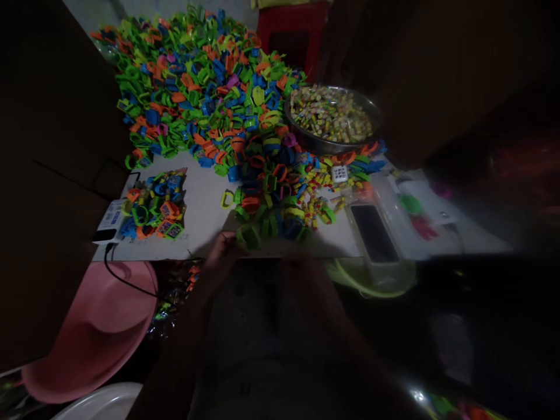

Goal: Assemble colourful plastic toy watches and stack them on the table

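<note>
My left hand (222, 249) is at the table's front edge, its fingers closed on a green plastic ring-shaped band (249, 237). To the right, my right hand (296, 263) is dark and smeared, so its fingers and anything in them cannot be made out. Just beyond both hands lies a small heap of mixed plastic bands (262, 204) in green, orange and blue. Beside that heap, small yellow-and-red pieces (311, 205) are scattered. A loose yellow-green band (227, 199) rests left of it.
A large pile of coloured bands (205, 87) covers the back. A metal bowl (301, 133) holds small pieces. At right lies a phone-like dark slab (375, 233); at left, a smaller heap (155, 204). Below the table edge are a pink basin (126, 291) and a yellow-green basin (394, 286).
</note>
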Tool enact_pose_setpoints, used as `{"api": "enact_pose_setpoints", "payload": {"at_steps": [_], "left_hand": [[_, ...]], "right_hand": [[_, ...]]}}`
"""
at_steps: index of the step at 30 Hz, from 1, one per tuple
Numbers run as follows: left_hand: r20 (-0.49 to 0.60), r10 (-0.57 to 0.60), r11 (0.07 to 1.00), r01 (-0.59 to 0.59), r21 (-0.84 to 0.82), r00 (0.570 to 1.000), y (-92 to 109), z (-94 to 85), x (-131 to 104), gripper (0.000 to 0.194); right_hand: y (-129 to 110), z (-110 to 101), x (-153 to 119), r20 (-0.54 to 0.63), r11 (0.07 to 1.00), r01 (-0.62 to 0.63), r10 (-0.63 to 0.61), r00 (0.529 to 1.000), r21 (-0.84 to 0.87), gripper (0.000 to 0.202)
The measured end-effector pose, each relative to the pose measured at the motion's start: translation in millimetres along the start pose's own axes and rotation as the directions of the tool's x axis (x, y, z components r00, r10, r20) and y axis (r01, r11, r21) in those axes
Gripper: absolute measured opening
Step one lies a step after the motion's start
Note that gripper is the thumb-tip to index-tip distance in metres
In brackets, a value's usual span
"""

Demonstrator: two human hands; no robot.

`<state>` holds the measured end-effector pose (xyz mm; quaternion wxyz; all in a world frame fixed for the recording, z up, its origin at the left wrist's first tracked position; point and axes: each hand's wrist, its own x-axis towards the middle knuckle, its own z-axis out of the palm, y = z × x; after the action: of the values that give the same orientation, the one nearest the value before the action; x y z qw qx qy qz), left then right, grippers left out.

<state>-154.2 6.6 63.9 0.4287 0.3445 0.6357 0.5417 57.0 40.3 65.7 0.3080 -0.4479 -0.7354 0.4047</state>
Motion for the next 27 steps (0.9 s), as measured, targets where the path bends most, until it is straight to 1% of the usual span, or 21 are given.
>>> {"api": "enact_pose_setpoints", "payload": {"at_steps": [3, 4, 6, 9, 11, 12, 15, 17, 21, 24, 26, 27], "left_hand": [[0.082, -0.068, 0.993, 0.075, -0.092, 0.994, 6.7, 13.7, -19.5, 0.061], [0.106, -0.081, 0.991, 0.091, -0.101, 0.991, 8.5, 17.8, -24.7, 0.062], [0.138, -0.08, 0.987, 0.098, -0.125, 0.987, 12.5, 25.1, -33.3, 0.056], [0.143, -0.024, 0.988, 0.045, -0.145, 0.989, 21.4, 33.9, -43.1, 0.05], [0.125, 0.017, 0.99, 0.001, -0.139, 0.992, 28.1, 38.4, -48.6, 0.051], [0.115, 0.028, 0.991, -0.012, -0.133, 0.993, 31.1, 40.2, -51.2, 0.051], [0.083, 0.041, 0.993, -0.031, -0.113, 0.996, 37.2, 43.3, -58.0, 0.05], [0.075, 0.038, 0.996, -0.032, -0.083, 0.996, 38.8, 43.6, -61.6, 0.048], [0.055, 0.047, 0.998, -0.049, 0.045, 0.997, 38.7, 41.5, -65.2, 0.044], [0.033, 0.076, 0.99, -0.079, 0.113, 0.997, 37.8, 41.0, -64.1, 0.04], [0.028, 0.045, 0.992, -0.048, 0.121, 0.999, 37.1, 42.2, -61.8, 0.036], [0.027, 0.009, 0.993, -0.012, 0.116, 1.0, 36.7, 43.1, -60.4, 0.034]], "right_hand": [[-13.3, 3.8, -6.3, -0.002, 0.985, 0.062, -0.062, 0.998, 0.164, 0.015], [-15.0, 4.6, -7.7, -0.017, 0.974, 0.075, -0.074, 0.997, 0.214, 0.014], [-14.1, 6.1, -9.9, -0.053, 0.958, 0.06, -0.047, 0.997, 0.282, 0.013], [-7.2, 7.9, -12.6, -0.098, 0.95, -0.021, 0.054, 0.994, 0.313, 0.015], [-3.6, 8.0, -14.3, -0.142, 0.954, -0.053, 0.099, 0.985, 0.297, 0.015], [-2.9, 7.5, -15.0, -0.154, 0.958, -0.053, 0.1, 0.983, 0.281, 0.015], [-5.3, 3.8, -16.2, -0.173, 0.971, 0.001, 0.041, 0.984, 0.241, 0.012], [-8.6, 0.6, -16.8, -0.162, 0.975, 0.046, -0.011, 0.987, 0.216, 0.01], [-15.7, -5.0, -17.0, -0.095, 0.993, 0.057, -0.047, 0.994, 0.105, 0.011], [-19.9, -7.1, -15.4, -0.036, 0.992, 0.124, -0.124, 0.992, -0.006, 0.016], [-20.3, -7.0, -13.4, 0.043, 0.981, 0.176, -0.173, 0.984, -0.085, 0.018], [-19.5, -6.7, -12.4, 0.084, 0.973, 0.181, -0.17, 0.982, -0.145, 0.017]]}}
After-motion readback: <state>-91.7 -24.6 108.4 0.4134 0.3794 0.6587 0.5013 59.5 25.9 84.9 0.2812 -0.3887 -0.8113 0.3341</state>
